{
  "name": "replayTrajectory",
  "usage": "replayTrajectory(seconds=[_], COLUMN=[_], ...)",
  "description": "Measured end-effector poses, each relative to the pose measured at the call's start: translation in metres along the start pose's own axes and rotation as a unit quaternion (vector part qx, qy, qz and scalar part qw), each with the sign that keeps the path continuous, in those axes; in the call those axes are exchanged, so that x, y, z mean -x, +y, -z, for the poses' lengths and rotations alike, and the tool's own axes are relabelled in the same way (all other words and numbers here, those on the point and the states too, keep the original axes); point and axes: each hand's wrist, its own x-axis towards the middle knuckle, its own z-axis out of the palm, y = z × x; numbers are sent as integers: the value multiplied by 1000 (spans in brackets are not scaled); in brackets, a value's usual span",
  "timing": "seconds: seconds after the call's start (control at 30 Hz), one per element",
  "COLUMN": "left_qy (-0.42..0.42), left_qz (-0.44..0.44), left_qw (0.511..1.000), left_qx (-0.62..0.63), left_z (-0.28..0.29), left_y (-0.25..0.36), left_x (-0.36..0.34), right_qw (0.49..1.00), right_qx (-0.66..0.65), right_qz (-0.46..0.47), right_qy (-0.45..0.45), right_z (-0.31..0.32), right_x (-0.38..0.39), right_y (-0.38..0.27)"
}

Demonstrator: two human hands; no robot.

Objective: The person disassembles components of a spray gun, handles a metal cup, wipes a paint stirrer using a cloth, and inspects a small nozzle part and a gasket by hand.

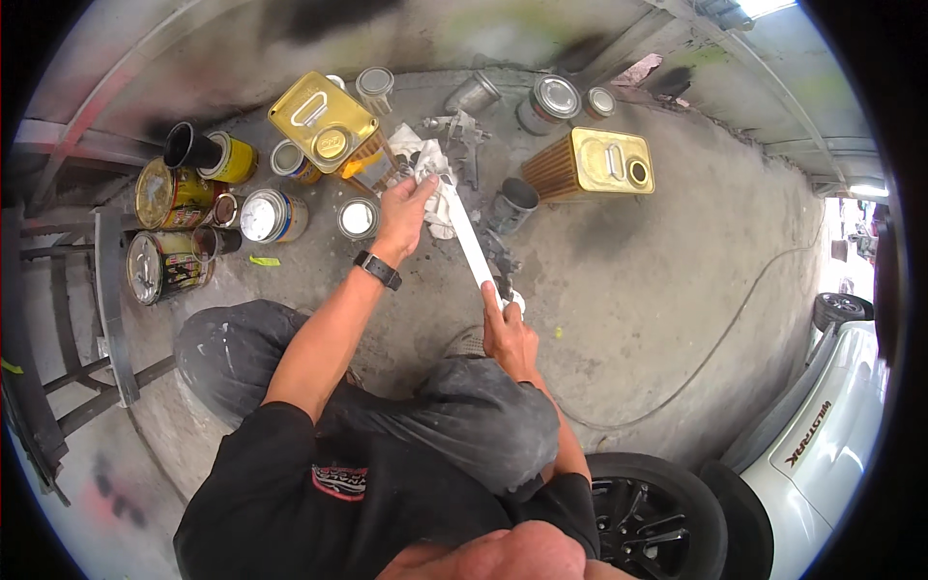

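Observation:
A long, flat white strip (471, 237) slants between my hands above the floor. My right hand (510, 338) is closed around its near end, beside a small white wad (514, 304). My left hand (402, 220), with a black watch on the wrist, is closed at the strip's far end. Crumpled white rag (440, 215) shows against its fingers, which seem to grip it; how they close is partly hidden. Just beyond are grey spray-gun-like tools (468, 145) and a dark cup (515, 201).
Two gold rectangular tins, one left (324, 111) and one right (612, 159), stand ahead. Several round cans (261, 215) crowd the left beside a metal frame (114, 300). A hose (696, 367) curves across the concrete floor. A wheel (657, 522) and white vehicle (822, 440) are at lower right.

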Motion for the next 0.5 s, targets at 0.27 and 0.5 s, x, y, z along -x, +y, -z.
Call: replayTrajectory(seconds=[0.27, 0.5], left_qy=[-36, 49], left_qz=[49, 3], left_qw=[998, 997], left_qx=[4, -60], left_z=[-29, -8], left_y=[-39, 1], left_x=[38, -11], right_qw=[997, 997], right_qx=[54, 65], right_qz=[-22, 28], right_qy=[60, 25], right_z=[-12, 3], right_x=[-20, -8], right_y=[-1, 7])
